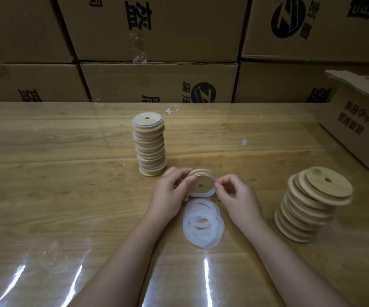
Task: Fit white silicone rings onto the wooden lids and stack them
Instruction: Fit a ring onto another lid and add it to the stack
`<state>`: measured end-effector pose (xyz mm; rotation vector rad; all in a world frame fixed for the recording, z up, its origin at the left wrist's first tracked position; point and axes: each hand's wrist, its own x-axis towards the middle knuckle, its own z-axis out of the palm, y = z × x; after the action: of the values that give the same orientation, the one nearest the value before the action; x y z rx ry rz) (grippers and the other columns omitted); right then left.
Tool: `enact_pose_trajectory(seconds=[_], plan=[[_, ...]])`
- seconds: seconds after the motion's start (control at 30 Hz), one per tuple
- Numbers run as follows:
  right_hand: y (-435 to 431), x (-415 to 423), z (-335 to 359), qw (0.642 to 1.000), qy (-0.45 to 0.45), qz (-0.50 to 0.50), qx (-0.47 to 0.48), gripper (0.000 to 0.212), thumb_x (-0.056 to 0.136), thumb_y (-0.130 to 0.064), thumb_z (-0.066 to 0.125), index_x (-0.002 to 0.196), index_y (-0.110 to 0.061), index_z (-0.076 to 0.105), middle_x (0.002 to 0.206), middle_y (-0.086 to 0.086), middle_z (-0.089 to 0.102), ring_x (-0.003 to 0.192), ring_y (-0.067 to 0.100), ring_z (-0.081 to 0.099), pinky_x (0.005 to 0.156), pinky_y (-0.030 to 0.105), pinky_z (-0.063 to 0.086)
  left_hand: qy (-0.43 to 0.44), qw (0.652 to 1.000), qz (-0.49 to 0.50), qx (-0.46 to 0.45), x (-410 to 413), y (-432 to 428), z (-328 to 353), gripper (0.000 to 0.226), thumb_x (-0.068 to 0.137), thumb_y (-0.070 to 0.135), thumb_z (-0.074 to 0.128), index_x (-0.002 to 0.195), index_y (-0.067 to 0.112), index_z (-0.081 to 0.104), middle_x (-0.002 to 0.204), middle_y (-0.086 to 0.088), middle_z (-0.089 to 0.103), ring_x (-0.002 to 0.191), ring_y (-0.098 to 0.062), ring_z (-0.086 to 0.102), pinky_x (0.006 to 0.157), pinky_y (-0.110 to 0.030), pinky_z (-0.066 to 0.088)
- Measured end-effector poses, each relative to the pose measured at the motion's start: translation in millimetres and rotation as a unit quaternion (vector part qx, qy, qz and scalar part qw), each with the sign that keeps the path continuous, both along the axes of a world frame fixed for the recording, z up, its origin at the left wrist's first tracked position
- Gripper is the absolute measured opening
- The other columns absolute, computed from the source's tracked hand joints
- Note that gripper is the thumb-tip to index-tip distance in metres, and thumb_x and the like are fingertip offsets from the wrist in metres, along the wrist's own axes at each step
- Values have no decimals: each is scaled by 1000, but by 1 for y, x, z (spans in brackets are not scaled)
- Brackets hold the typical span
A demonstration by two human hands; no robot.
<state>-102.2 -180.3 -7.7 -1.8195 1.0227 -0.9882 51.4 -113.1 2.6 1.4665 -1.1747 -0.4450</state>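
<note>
1. Both bare forearms reach forward, converging.
2. Left hand (170, 192) grips the wooden lid (202, 182), thumb on its face.
3. Right hand (237, 196) pinches the lid's opposite edge, fingers curled.

A pale wooden worktop (46, 151) lies under a clear glossy film (205, 280) that throws back white streaks of overhead light. Behind it, brown cardboard cartons (157, 29) stacked in rows fill the background (black printing, a loose strip of tape (138, 52)). An open carton (360, 129) sits on the worktop's right edge.
</note>
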Motion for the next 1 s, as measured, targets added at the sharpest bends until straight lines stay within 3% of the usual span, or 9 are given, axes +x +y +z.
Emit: enact_pose_trajectory(seconds=[0.1, 0.33, 0.4, 0.53, 0.63, 0.77, 1.0], plan=[[-1, -1, 0, 1000, 22, 8, 6, 6, 86, -18, 63, 81, -21, 60, 80, -9, 64, 72, -1, 59, 63, 15, 47, 7, 1000, -5, 2, 1, 0, 0, 17, 89, 12, 61, 91, 28, 67, 83, 2, 52, 50, -7, 55, 52, -18, 48], [0, -1, -1, 1000, 10, 21, 10, 16, 84, -16, 64, 78, -29, 56, 76, -12, 64, 66, -3, 60, 60, 11, 46, 8, 1000, -17, 10, 1, 1, 1, 11, 91, 13, 58, 98, 15, 66, 95, -6, 58, 56, -11, 59, 55, -26, 52], [0, -1, 0, 1000, -22, -3, -4, 20, 84, -12, 64, 77, -30, 56, 77, -13, 64, 68, -5, 59, 59, 7, 44, -25, 999, -20, 5, -2, 2, 1, 9, 92, 15, 57, 97, 15, 64, 95, -4, 59, 59, -13, 59, 60, -28, 52], [3, 0, 2, 995, -61, -30, -72, 28, 83, -5, 62, 79, -32, 55, 89, -9, 64, 76, 4, 61, 60, 8, 44, -146, 989, -9, -17, -9, 5, 0, 18, 88, 25, 60, 105, 21, 64, 89, 10, 56, 61, -5, 49, 61, -14, 39], [4, 0, 3, 988, -64, -13, -139, 23, 81, 1, 62, 83, -22, 59, 91, -6, 64, 89, 6, 60, 67, 12, 47, -184, 982, -18, -30, -10, 6, 3, 27, 85, 27, 63, 109, 15, 66, 87, 13, 53, 62, -1, 47, 61, -10, 36], [4, 1, 3, 989, -72, -11, -130, 20, 82, 0, 63, 83, -19, 60, 90, -7, 64, 87, -2, 60, 71, 9, 47, -183, 983, -9, -35, -9, 5, 4, 22, 86, 21, 66, 106, 12, 69, 86, 7, 59, 67, 0, 50, 66, -12, 40], [2, 2, 0, 992, -84, -26, -93, 19, 81, 0, 63, 83, -19, 61, 88, -14, 64, 80, -6, 61, 67, 6, 46, -167, 986, -2, -24, -7, 5, 5, 21, 85, 18, 67, 105, 12, 70, 82, 16, 56, 66, -3, 49, 65, -13, 38]])
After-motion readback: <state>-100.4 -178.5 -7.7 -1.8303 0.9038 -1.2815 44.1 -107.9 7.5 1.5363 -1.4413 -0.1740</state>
